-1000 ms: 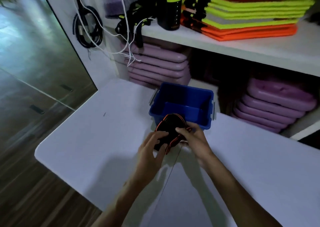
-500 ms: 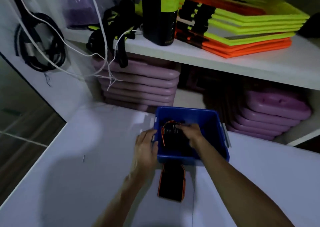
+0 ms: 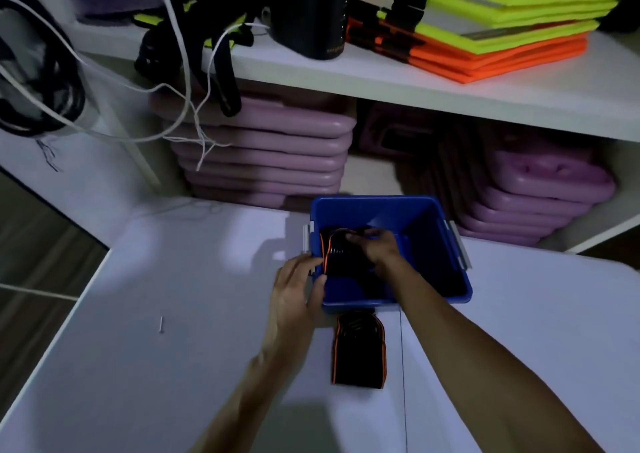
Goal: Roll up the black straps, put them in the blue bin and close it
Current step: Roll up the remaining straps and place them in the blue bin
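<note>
Right hand [image 3: 375, 246] reaches into blue bin [image 3: 429, 210], fingers clamped on rolled black strap [image 3: 337, 253]. Left hand [image 3: 294, 293] grips bin's 9 o'clock wall. Second strap [image 3: 358, 352] lies on white worktop [image 3: 173, 314] at bin's 6 o'clock.

— Where are we?
— We think a gym storeroom: purple foam pads [image 3: 263, 148] stacked under the white shelf [image 3: 398, 82], neon yellow and orange mats [image 3: 502, 27] on top of it.

Colours and patterns, head view

The bin [image 3: 429, 217] was blue; the straps [image 3: 358, 352] were black with orange edging; the table [image 3: 173, 366] was white; stacked pads [image 3: 270, 148] were lilac; upper-right mats [image 3: 519, 9] were neon yellow and orange.
</note>
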The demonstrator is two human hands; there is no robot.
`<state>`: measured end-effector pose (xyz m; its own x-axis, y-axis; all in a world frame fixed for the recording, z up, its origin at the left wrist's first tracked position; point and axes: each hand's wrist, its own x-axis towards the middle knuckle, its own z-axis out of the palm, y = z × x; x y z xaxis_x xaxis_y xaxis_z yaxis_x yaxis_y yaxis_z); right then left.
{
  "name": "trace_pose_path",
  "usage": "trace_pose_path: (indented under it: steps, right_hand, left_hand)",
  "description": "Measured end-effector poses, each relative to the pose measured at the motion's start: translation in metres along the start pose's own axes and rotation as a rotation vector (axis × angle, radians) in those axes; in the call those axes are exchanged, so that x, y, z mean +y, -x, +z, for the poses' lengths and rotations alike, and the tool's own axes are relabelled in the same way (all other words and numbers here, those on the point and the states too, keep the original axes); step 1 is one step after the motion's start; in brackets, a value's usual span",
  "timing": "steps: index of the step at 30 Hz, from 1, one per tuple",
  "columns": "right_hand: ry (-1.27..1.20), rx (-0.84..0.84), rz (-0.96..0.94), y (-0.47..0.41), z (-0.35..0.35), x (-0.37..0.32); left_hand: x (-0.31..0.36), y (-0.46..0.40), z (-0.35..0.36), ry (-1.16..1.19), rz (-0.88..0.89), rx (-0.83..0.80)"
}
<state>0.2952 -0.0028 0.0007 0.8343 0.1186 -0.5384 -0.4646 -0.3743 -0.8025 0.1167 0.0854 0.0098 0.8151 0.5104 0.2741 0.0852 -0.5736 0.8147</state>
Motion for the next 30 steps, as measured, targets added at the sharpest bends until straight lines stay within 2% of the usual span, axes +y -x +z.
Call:
trace_pose_path:
  steps: [5, 8, 11, 14, 16, 18, 22, 25, 28, 30]
  right_hand:
    - [0.029, -0.088, -0.123, 0.037, -0.025, -0.010]
    - [0.008, 0.005, -0.369, 0.088, -0.050, -0.004]
    - [-0.124, 0.114, -0.516, 0.143, -0.074, 0.035]
    - [0.020, 0.100, -0.357, 0.161, -0.085, 0.095]
    - [0.232, -0.012, -0.163, 0.158, -0.081, 0.125]
    - [0.296, -0.073, -0.043, 0.150, -0.074, 0.144]
    - [0.183, -0.077, 0.025, 0.143, -0.068, 0.147]
    - [-0.056, -0.169, 0.140, 0.157, -0.087, 0.134]
    - [-0.256, -0.306, 0.184, 0.175, -0.119, 0.125]
    - [-0.336, -0.365, 0.145, 0.182, -0.136, 0.121]
  left_hand:
    - [0.020, 0.015, -0.011, 0.127, -0.073, 0.058]
    - [0.020, 0.051, -0.009, 0.107, -0.229, 0.174]
    - [0.003, 0.093, 0.008, 0.129, -0.450, 0.124]
    - [-0.003, 0.115, 0.032, 0.153, -0.631, -0.010]
    - [0.000, 0.116, 0.045, 0.157, -0.633, -0.020]
    - [0.007, 0.111, 0.057, 0.157, -0.620, -0.031]
    - [0.018, 0.099, 0.070, 0.183, -0.793, -0.048]
    - [0.021, 0.100, 0.063, 0.306, -0.893, -0.117]
    - [0.040, 0.110, 0.048, 0.531, -0.890, -0.247]
    - [0.063, 0.116, 0.037, 0.658, -0.811, -0.271]
